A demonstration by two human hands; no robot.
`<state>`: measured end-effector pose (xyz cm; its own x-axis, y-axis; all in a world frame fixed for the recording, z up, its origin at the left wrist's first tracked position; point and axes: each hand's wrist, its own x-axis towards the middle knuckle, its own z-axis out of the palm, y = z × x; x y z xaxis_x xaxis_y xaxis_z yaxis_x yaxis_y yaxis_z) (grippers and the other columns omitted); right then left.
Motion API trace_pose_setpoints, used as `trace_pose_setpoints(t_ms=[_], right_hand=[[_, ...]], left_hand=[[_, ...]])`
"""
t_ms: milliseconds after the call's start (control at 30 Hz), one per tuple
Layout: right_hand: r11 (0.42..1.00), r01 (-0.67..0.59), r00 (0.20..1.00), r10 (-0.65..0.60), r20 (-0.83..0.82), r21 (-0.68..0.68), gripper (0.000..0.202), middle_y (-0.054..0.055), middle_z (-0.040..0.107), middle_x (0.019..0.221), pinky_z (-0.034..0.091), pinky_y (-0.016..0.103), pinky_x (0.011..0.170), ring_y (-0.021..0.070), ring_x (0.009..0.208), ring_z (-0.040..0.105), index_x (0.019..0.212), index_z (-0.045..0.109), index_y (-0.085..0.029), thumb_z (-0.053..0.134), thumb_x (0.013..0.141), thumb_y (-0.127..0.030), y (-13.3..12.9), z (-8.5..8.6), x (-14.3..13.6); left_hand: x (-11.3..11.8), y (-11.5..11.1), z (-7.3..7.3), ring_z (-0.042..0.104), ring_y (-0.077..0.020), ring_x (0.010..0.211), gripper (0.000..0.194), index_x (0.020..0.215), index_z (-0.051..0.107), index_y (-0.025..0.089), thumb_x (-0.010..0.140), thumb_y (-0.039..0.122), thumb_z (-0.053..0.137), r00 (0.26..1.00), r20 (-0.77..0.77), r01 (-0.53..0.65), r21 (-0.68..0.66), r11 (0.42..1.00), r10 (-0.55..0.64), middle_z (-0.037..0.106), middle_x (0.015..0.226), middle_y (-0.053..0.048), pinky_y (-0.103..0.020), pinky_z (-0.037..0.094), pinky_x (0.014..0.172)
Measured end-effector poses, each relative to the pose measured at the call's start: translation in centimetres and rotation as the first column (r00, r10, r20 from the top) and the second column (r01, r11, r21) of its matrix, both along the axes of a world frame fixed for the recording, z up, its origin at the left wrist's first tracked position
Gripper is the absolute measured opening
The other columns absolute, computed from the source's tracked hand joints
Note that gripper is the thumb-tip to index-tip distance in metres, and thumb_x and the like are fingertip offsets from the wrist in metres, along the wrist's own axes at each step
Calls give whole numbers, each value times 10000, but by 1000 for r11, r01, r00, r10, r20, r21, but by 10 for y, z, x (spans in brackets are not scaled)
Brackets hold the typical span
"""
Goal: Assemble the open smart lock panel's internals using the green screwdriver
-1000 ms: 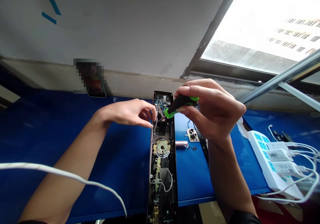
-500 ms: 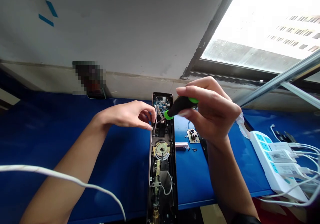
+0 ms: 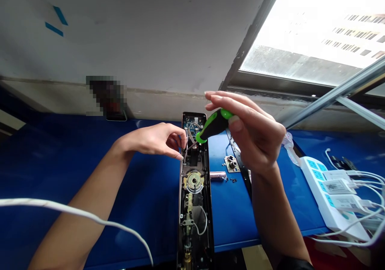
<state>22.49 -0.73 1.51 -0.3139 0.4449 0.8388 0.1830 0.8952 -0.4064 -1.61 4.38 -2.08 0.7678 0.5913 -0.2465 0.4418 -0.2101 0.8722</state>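
A long black housing [image 3: 195, 165] lies lengthwise on the blue table, with a circuit board [image 3: 192, 127] at its far end and a round metal part [image 3: 194, 180] near its middle. My right hand [image 3: 252, 131] holds the black-and-green screwdriver [image 3: 215, 125] at the handle's end, between thumb and fingers. The screwdriver slants down left, its shaft reaching into the housing below the board. My left hand [image 3: 168, 141] is at the housing's left edge, thumb and fingers curled around thin wires [image 3: 187, 143]; the exact hold is too small to make out.
Right of the housing lie a small metal plate [image 3: 231, 163], a pink cylinder [image 3: 218, 176] and small dark screws [image 3: 233, 180]. A white power strip [image 3: 321, 193] with chargers stands at the right. A phone [image 3: 116, 113] leans on the wall. A white cable [image 3: 90, 218] crosses my left forearm.
My right fingers have straightened and risen around the handle, and the screwdriver handle has turned, showing more green. My left hand stays nearly in place.
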Motion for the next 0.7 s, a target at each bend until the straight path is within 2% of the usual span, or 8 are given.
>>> trace_pose_setpoints(t_ms=[67, 133, 267, 333, 467, 567, 633, 700], right_hand=[[998, -55, 998, 55, -12, -12, 381, 70, 742, 1281, 650, 489, 927, 248, 1090, 736, 1360, 683, -245, 557, 1008, -172, -1, 0, 0], [998, -42, 998, 44, -49, 41, 365, 51, 781, 1163, 667, 436, 845, 225, 996, 751, 1300, 723, -260, 677, 949, -173, 2, -2, 1], [991, 33, 997, -22, -80, 130, 355, 38, 708, 947, 617, 319, 640, 153, 781, 675, 1168, 794, -258, 843, 838, -381, 5, -2, 1], [995, 30, 999, -28, -27, 97, 357, 76, 710, 1067, 638, 361, 740, 183, 891, 701, 1252, 757, -230, 713, 948, -414, 2, -1, 1], [999, -44, 998, 45, 53, -22, 417, 58, 688, 1381, 620, 503, 1004, 251, 1202, 698, 1441, 606, -281, 491, 1046, -212, -1, -1, -1], [998, -57, 998, 57, 0, 20, 410, 32, 751, 1214, 671, 434, 866, 221, 1051, 741, 1361, 668, -310, 657, 969, -192, 2, -4, -1], [995, -9, 999, 14, -43, 98, 389, 25, 736, 1032, 664, 359, 738, 182, 888, 721, 1239, 748, -298, 822, 859, -262, 5, -5, 0], [991, 44, 998, -37, -54, 130, 361, 19, 667, 946, 643, 322, 678, 151, 805, 678, 1182, 779, -293, 847, 835, -367, 4, -4, 0]], left_hand=[[0, 0, 0, 715, -240, 995, 291, 967, 675, 183, 758, 323, 821, 1000, -3, 3, 0, 1000, -3, 757, 1035, -52, -356, 558, 919], [1, 0, 1, 715, -241, 989, 291, 966, 674, 184, 757, 324, 820, 1000, -12, 1, 8, 1000, 0, 757, 1034, -52, -356, 558, 913], [1, -1, 2, 715, -241, 969, 294, 955, 673, 194, 750, 344, 822, 999, -36, -4, 28, 1000, 5, 757, 1004, -42, -342, 558, 885], [1, -1, 2, 716, -240, 965, 301, 958, 673, 196, 748, 351, 822, 999, -35, -2, 26, 1000, 3, 759, 1009, -43, -336, 559, 875], [1, -1, 2, 719, -240, 966, 307, 969, 671, 192, 751, 352, 817, 1000, -25, 3, 12, 1000, -3, 761, 1027, -52, -336, 560, 871], [2, -2, 4, 716, -239, 970, 305, 978, 670, 197, 750, 343, 810, 1000, -23, 2, 14, 1000, -1, 759, 1029, -44, -334, 557, 875], [3, -3, 5, 713, -237, 966, 290, 956, 662, 200, 748, 339, 809, 999, -34, -6, 32, 999, 7, 754, 999, -33, -330, 553, 873], [3, -4, 6, 711, -237, 962, 276, 928, 650, 200, 750, 339, 809, 999, -47, -10, 42, 999, 12, 749, 968, -25, -329, 552, 873]])
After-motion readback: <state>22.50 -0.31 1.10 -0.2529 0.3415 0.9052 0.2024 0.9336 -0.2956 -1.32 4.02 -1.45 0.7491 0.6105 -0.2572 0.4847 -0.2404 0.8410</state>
